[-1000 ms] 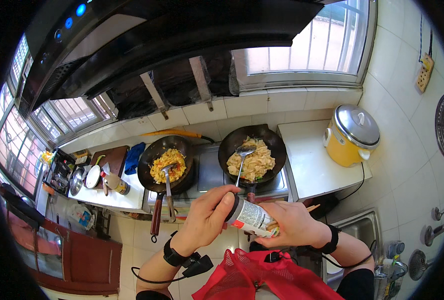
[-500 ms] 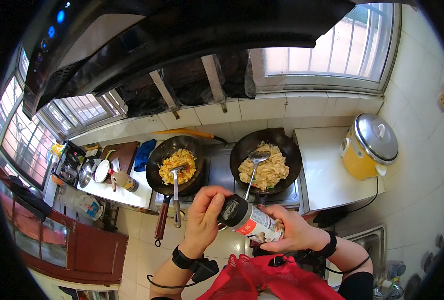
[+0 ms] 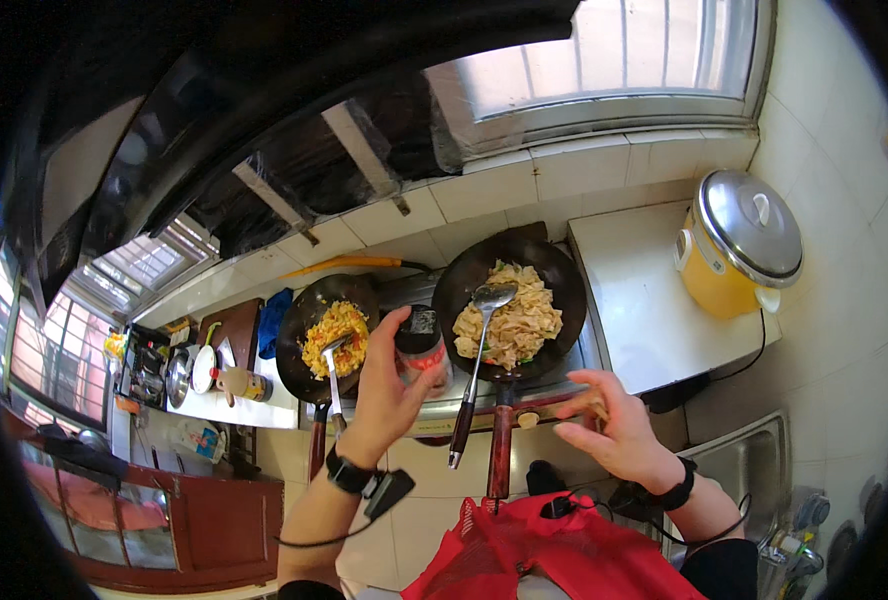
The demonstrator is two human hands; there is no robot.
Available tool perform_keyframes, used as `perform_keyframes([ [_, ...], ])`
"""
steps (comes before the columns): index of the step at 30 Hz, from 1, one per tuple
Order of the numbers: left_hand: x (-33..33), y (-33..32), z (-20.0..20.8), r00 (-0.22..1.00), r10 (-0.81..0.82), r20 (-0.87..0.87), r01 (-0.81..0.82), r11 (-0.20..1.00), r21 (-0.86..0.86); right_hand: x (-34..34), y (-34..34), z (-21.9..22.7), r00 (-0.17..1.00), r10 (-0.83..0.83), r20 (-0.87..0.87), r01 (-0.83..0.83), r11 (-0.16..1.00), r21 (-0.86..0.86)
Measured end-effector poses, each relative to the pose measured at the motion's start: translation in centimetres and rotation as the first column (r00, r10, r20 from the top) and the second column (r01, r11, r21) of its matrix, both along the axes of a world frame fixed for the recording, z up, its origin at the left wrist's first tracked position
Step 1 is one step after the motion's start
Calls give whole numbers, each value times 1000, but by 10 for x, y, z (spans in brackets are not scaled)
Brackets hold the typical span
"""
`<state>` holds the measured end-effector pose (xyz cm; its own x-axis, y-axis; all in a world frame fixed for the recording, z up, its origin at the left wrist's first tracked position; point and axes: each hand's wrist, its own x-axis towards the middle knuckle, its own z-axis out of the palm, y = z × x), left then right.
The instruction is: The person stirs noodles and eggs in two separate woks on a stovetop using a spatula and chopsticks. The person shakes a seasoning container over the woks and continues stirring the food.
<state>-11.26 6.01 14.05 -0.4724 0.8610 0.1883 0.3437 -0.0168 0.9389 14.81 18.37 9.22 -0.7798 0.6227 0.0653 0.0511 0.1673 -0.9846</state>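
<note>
My left hand [image 3: 379, 400] is closed around a seasoning jar [image 3: 422, 362] with a black lid and a red-and-clear body, held upright over the front of the stove between two woks. To the right, my right hand [image 3: 619, 430] hangs in the air with its fingers apart and bent, near the stove's front edge. Pale, sliced food [image 3: 524, 322] fills the right wok [image 3: 451, 292], where a metal spatula [image 3: 484, 330] with a dark handle leans. Yellow scrambled food [image 3: 336, 328] lies in the left wok [image 3: 289, 345] beside another metal spatula [image 3: 334, 385].
A yellow rice cooker [image 3: 729, 265] stands on the white counter at right. A sink [image 3: 764, 450] is at lower right. Farther left are a sauce bottle [image 3: 242, 383], a blue cloth [image 3: 275, 322] and a cutting board [image 3: 236, 325]. The range hood [image 3: 194, 130] hangs above.
My right hand has let go of the jar and moved right with spread fingers. My left hand has carried the jar up and left, from tilted to upright. The view has shifted.
</note>
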Motion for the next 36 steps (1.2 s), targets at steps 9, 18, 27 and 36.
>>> perform_keyframes([
  [9, -32, 65, -39, 621, -224, -751, 34, 965, -260, 55, 6, -6, 942, -332, 47, 330, 942, 55],
  [18, -30, 105, -53, 551, -347, -759, 105, 931, -350, 71, 5, -7, 902, -427, 59, 420, 901, 107],
  [27, -28, 117, -65, 504, -427, -751, 95, 892, -443, 68, 9, -13, 912, -405, 60, 396, 910, 122],
  [36, -30, 113, -70, 437, -459, -773, 31, 867, -497, 60, 11, -15, 913, -404, 61, 397, 913, 96],
])
